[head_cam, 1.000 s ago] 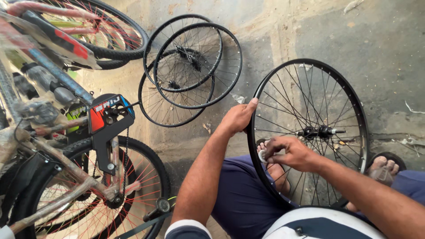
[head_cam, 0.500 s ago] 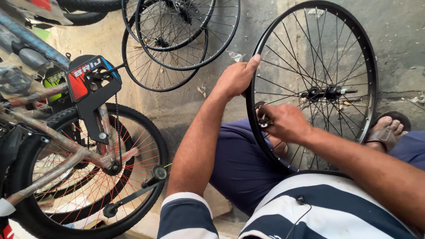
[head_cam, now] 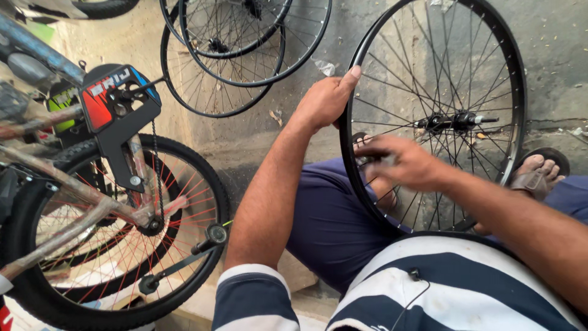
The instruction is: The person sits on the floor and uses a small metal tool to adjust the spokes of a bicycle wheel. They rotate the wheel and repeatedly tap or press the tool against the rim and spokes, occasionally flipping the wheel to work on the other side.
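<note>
A black spoked bicycle wheel (head_cam: 517,79) stands upright between my knees, its hub (head_cam: 450,121) at the middle. My left hand (head_cam: 327,98) grips the rim at its upper left edge. My right hand (head_cam: 401,162) is blurred against the lower left spokes, fingers pinched around a small tool or spoke nipple that I cannot make out. My sandalled foot (head_cam: 539,171) rests behind the wheel on the right.
A small bicycle lies at the left, its rear wheel (head_cam: 116,233) with red spokes, a black chain guard (head_cam: 116,110) and a pedal (head_cam: 214,236). Several bare black rims (head_cam: 245,55) lean on the concrete floor at the top.
The view has tilted down and closer. My left hand has stayed on the rim. My right hand has moved a little along the spokes and is now blurred.
</note>
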